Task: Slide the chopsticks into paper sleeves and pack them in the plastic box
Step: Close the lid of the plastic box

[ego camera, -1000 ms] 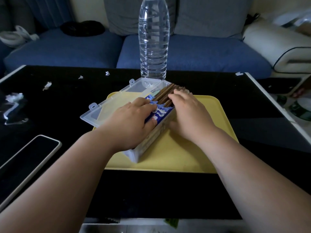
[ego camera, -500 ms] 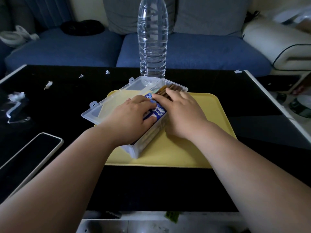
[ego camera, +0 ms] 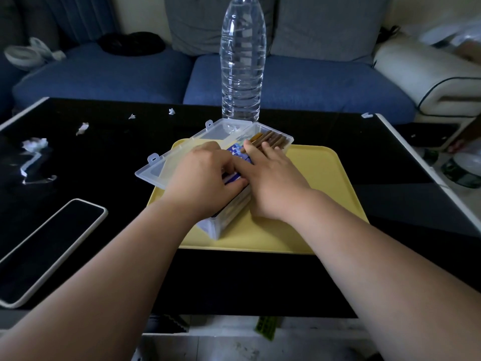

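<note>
A clear plastic water bottle (ego camera: 242,69) stands upright near the far edge of the black glossy table (ego camera: 260,282). A yellow tray (ego camera: 320,183) lies in the middle. A dark-screened phone (ego camera: 49,246) lies flat by the near left corner. Crumpled paper (ego camera: 35,144) sits by the left edge, with smaller scraps (ego camera: 82,127) toward the far edge. Beyond the table is a blue sofa (ego camera: 104,76) with grey cushions (ego camera: 325,24).
</note>
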